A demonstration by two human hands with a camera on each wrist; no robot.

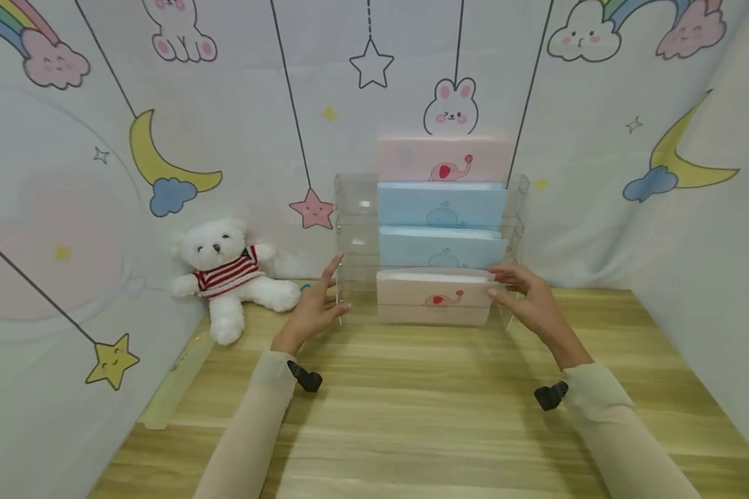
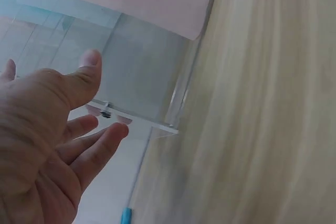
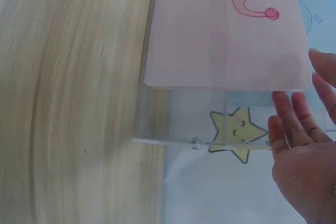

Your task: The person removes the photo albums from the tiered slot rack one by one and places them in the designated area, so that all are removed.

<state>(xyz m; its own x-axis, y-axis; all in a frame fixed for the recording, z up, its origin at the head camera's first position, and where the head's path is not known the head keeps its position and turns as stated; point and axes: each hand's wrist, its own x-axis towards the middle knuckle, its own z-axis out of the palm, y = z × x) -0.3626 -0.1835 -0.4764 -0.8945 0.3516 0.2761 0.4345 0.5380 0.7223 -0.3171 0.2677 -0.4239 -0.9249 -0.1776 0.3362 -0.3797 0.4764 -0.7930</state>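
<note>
A clear tiered rack (image 1: 357,242) stands at the back of the table, holding notebook-like items with pale covers, one above another. The lowest is a pink one with a red elephant (image 1: 433,298); above it come two blue ones with whales (image 1: 443,247) and another pink one (image 1: 443,159). My left hand (image 1: 312,312) is at the rack's left side, thumb before the panel edge and fingers outside it in the left wrist view. At the right side, my right hand (image 1: 530,298) has its fingertips by the lowest pink item's edge; contact is unclear. Neither hand grips anything visibly.
A white teddy bear (image 1: 225,274) in a striped shirt sits left of the rack. A pale yellow-green strip (image 1: 177,384) lies along the left table edge. Behind hangs a white cloth (image 1: 250,125) with cartoon prints. Wood-patterned table surface (image 1: 412,402) stretches in front.
</note>
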